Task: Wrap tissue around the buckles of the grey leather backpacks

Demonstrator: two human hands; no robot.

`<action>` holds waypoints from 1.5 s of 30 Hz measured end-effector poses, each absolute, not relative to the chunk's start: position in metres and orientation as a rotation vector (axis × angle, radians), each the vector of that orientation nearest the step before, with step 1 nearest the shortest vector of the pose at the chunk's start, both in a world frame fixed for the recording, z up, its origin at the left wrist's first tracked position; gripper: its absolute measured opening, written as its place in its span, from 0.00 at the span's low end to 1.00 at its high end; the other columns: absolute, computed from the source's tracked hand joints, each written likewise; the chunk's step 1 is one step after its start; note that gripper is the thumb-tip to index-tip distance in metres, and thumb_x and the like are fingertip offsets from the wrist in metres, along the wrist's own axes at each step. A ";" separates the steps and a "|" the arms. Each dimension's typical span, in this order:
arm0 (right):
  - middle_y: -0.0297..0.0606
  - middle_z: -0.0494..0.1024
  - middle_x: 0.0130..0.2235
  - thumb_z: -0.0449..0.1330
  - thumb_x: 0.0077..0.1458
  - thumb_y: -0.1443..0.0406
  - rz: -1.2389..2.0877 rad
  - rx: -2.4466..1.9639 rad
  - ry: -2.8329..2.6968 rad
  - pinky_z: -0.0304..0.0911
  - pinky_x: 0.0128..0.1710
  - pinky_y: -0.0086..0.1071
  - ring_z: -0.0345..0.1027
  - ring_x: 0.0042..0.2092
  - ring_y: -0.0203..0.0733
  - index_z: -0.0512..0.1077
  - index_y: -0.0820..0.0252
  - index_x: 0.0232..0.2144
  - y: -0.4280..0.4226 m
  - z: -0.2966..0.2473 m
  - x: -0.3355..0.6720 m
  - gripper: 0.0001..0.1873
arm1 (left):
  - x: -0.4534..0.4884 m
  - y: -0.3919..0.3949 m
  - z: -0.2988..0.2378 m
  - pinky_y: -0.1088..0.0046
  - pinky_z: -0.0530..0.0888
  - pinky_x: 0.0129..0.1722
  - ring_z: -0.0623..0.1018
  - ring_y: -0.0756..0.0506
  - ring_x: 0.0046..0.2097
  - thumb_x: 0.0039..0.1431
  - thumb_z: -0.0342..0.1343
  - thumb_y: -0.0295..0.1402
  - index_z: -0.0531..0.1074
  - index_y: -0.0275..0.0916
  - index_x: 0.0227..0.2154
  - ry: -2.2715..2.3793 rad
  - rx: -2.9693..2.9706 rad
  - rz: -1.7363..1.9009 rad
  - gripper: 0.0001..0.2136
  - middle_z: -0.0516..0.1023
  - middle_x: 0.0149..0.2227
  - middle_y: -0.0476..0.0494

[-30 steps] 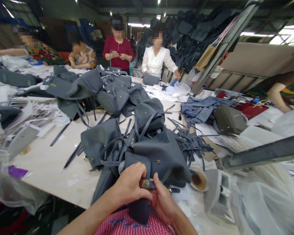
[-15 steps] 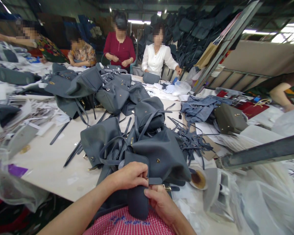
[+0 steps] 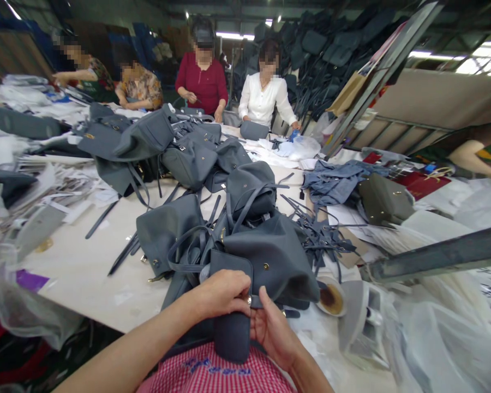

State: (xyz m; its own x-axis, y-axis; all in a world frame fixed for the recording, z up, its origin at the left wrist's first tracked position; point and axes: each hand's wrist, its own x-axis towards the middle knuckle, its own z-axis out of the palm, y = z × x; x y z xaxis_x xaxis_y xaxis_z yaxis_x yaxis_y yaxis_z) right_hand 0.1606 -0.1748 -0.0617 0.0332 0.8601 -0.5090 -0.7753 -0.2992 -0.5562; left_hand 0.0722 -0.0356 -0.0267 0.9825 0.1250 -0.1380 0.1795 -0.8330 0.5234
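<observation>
A dark grey-blue handbag lies in front of me, its flap (image 3: 232, 338) hanging over my checked apron (image 3: 213, 371). My left hand (image 3: 225, 292) is closed, pinching the short strap at the bag with small metal hardware (image 3: 249, 299) by the fingertips. My right hand (image 3: 274, 333) is beside it, thumb raised and apart, palm showing, its fingers lying against the right edge of the flap and partly hidden. Just beyond my hands rest a larger grey handbag (image 3: 270, 256) with a brass stud and a looped handle (image 3: 188, 267).
More grey bags (image 3: 135, 136) are heaped on the white table (image 3: 77, 273). Loose straps (image 3: 323, 234) lie at the right, near a bowl of brown stuff (image 3: 331, 295) and a slanting metal beam (image 3: 442, 251). Several co-workers sit or stand across the table, one in a white blouse (image 3: 264, 98).
My right hand has let go its pinch; its thumb has lifted and its fingers opened beside the flap. My left hand has stayed on the strap, shifting slightly right.
</observation>
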 end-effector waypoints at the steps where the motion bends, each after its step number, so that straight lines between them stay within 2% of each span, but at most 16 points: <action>1: 0.44 0.81 0.27 0.54 0.55 0.43 1.606 -0.982 -0.117 0.72 0.33 0.38 0.77 0.29 0.44 0.74 0.66 0.36 -0.175 -0.061 0.160 0.30 | 0.073 -0.037 -0.026 0.74 0.68 0.32 0.73 0.46 0.33 0.55 0.61 0.37 0.67 0.39 0.27 0.205 2.587 -0.132 0.10 0.72 0.30 0.50; 6: 0.44 0.81 0.27 0.55 0.56 0.46 1.577 -1.010 -0.083 0.72 0.33 0.37 0.77 0.30 0.43 0.74 0.67 0.35 -0.176 -0.060 0.159 0.27 | 0.071 -0.045 -0.024 0.69 0.70 0.37 0.73 0.44 0.37 0.62 0.53 0.31 0.69 0.39 0.28 0.166 2.692 -0.126 0.07 0.73 0.33 0.45; 16: 0.47 0.81 0.25 0.45 0.64 0.52 1.694 -0.939 0.137 0.73 0.35 0.38 0.78 0.29 0.45 0.74 0.71 0.37 -0.173 -0.080 0.160 0.28 | 0.068 -0.047 -0.056 0.69 0.68 0.37 0.72 0.45 0.35 0.62 0.52 0.30 0.70 0.38 0.27 0.110 2.728 -0.095 0.08 0.73 0.32 0.45; 21: 0.48 0.81 0.26 0.47 0.63 0.52 1.683 -0.961 0.154 0.73 0.36 0.38 0.78 0.30 0.45 0.74 0.71 0.38 -0.174 -0.082 0.159 0.27 | 0.065 -0.051 -0.066 0.68 0.67 0.35 0.70 0.43 0.36 0.63 0.50 0.29 0.69 0.37 0.28 0.139 2.717 -0.067 0.08 0.72 0.33 0.44; 25: 0.47 0.82 0.26 0.44 0.64 0.53 1.687 -0.958 0.110 0.73 0.36 0.39 0.78 0.30 0.45 0.73 0.71 0.39 -0.175 -0.082 0.158 0.27 | 0.065 -0.050 -0.068 0.68 0.67 0.37 0.69 0.44 0.37 0.62 0.50 0.27 0.69 0.38 0.28 0.193 2.657 -0.056 0.07 0.72 0.33 0.44; 29: 0.47 0.82 0.27 0.50 0.62 0.52 1.683 -0.973 0.047 0.73 0.36 0.40 0.79 0.31 0.45 0.74 0.70 0.39 -0.175 -0.075 0.158 0.26 | 0.064 -0.042 -0.058 0.71 0.68 0.39 0.70 0.46 0.37 0.62 0.48 0.25 0.68 0.39 0.28 0.223 2.537 -0.042 0.08 0.71 0.31 0.47; 33: 0.47 0.83 0.36 0.58 0.56 0.50 1.478 -1.142 -0.195 0.73 0.41 0.45 0.78 0.37 0.49 0.74 0.64 0.44 -0.180 -0.069 0.161 0.24 | 0.056 -0.033 -0.031 0.77 0.68 0.36 0.71 0.50 0.37 0.58 0.54 0.27 0.68 0.40 0.34 0.262 2.397 -0.016 0.03 0.70 0.35 0.51; 35: 0.45 0.82 0.42 0.61 0.53 0.51 1.307 -1.292 -0.405 0.69 0.49 0.47 0.75 0.45 0.51 0.76 0.60 0.44 -0.187 -0.068 0.165 0.22 | 0.051 -0.034 -0.019 0.77 0.68 0.35 0.70 0.50 0.36 0.53 0.59 0.28 0.68 0.40 0.33 0.329 2.272 -0.001 0.06 0.70 0.35 0.52; 37: 0.43 0.81 0.46 0.63 0.52 0.52 1.136 -1.465 -0.593 0.63 0.55 0.46 0.72 0.51 0.53 0.78 0.55 0.43 -0.195 -0.069 0.169 0.20 | 0.047 -0.040 -0.011 0.77 0.67 0.35 0.70 0.50 0.35 0.50 0.59 0.25 0.70 0.40 0.31 0.400 2.117 0.032 0.06 0.69 0.34 0.52; 40: 0.40 0.79 0.51 0.59 0.57 0.54 1.007 -1.568 -0.881 0.61 0.58 0.46 0.69 0.54 0.53 0.76 0.49 0.48 -0.203 -0.068 0.173 0.18 | 0.043 -0.054 -0.012 0.76 0.67 0.34 0.71 0.50 0.35 0.49 0.58 0.22 0.71 0.39 0.27 0.509 1.954 0.146 0.05 0.69 0.31 0.52; 45: 0.37 0.74 0.56 0.51 0.64 0.60 1.000 -1.518 -1.236 0.60 0.58 0.42 0.67 0.57 0.49 0.65 0.47 0.58 -0.200 -0.060 0.174 0.21 | 0.038 -0.070 -0.027 0.74 0.66 0.33 0.70 0.49 0.33 0.52 0.55 0.22 0.69 0.38 0.22 0.592 1.903 0.350 0.07 0.69 0.27 0.50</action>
State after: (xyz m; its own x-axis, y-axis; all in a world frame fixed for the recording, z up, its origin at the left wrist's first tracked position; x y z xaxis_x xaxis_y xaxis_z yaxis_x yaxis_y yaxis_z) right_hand 0.1736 -0.2004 -0.0596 0.1703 0.9844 -0.0433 0.2479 -0.0853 -0.9650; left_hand 0.0385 -0.0696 -0.0269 0.8338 0.5512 -0.0294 0.2400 -0.3141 0.9186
